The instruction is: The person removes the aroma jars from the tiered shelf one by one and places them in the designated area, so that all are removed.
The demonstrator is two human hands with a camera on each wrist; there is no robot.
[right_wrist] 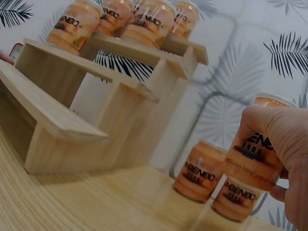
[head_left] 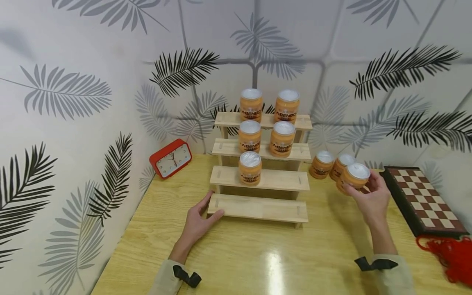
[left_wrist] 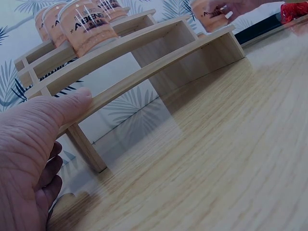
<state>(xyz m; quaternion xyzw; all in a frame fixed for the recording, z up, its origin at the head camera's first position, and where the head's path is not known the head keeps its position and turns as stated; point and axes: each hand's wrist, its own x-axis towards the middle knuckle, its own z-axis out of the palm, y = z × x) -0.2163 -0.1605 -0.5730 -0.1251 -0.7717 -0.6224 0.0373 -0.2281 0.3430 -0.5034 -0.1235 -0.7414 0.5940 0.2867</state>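
A stepped wooden display shelf (head_left: 258, 207) stands on the table, with orange cans on its upper three steps; one can (head_left: 250, 169) is on the third step down. My left hand (head_left: 199, 223) holds the left end of the lowest step, thumb on top and fingers curled below its edge in the left wrist view. To the right of the shelf, my right hand (head_left: 372, 198) grips an orange can (right_wrist: 252, 154) with a silvery lid, held above the table. Two similar cans, a nearer-shelf can (head_left: 321, 164) and a partly hidden can (head_left: 341, 164), stand beside it.
A red alarm clock (head_left: 171, 159) sits left of the shelf. At the right lie a checkered game board (head_left: 424, 198) and a red tasselled bundle (head_left: 453, 256). Leaf-patterned walls (head_left: 73, 135) border the wooden table (head_left: 228, 258) at the left and back.
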